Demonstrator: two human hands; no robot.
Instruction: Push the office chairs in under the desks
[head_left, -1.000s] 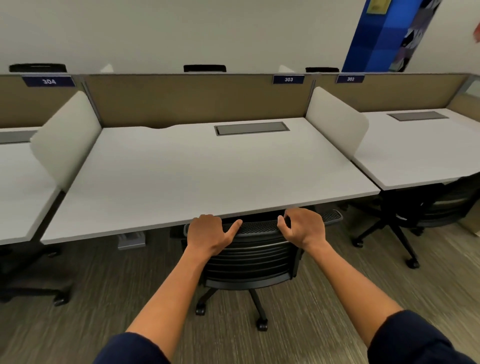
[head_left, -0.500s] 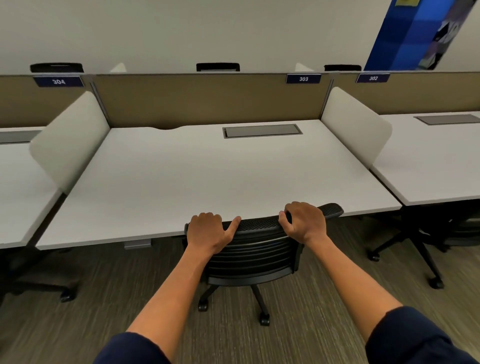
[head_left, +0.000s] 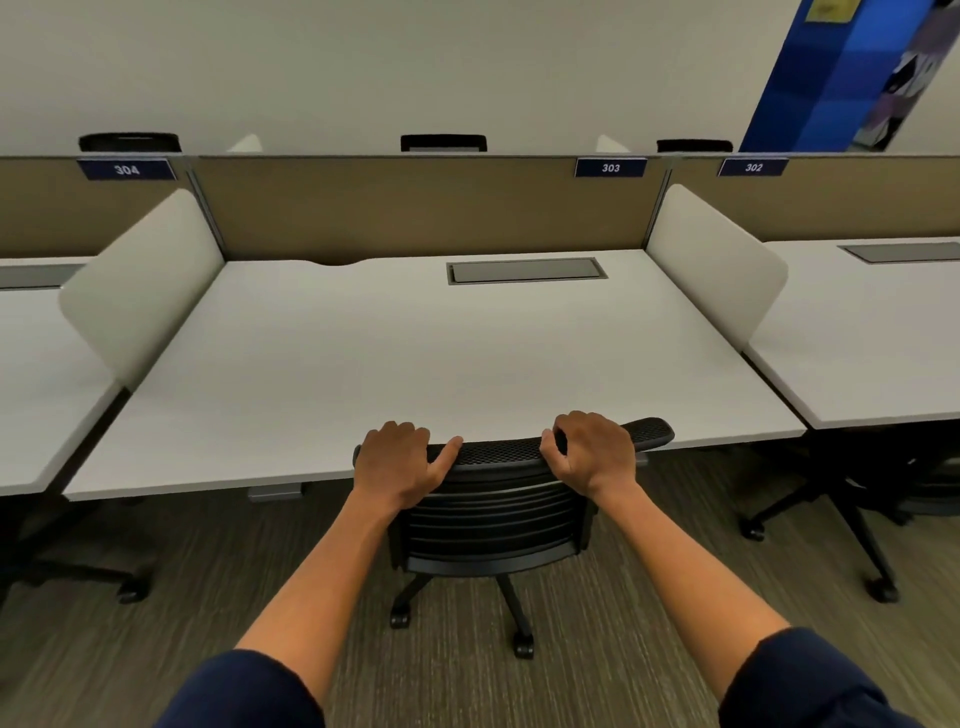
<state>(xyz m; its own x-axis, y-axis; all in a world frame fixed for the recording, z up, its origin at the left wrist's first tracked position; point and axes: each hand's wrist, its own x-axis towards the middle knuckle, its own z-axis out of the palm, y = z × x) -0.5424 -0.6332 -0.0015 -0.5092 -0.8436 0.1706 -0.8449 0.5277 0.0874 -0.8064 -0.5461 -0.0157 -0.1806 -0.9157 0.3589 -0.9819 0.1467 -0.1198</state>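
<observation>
Two hands hold the black mesh office chair (head_left: 493, 519) by its top edge: the left hand (head_left: 397, 467) and right hand (head_left: 592, 452) both curl around it. The chair's seat sits under the wide white table (head_left: 415, 353). It probably rolls easily on its little wheels.

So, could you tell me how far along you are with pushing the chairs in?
In hand: left hand and right hand grip the black chair at desk 303, backrest at its edge. The right-hand chair looks tucked in; the left one is barely visible.
</observation>
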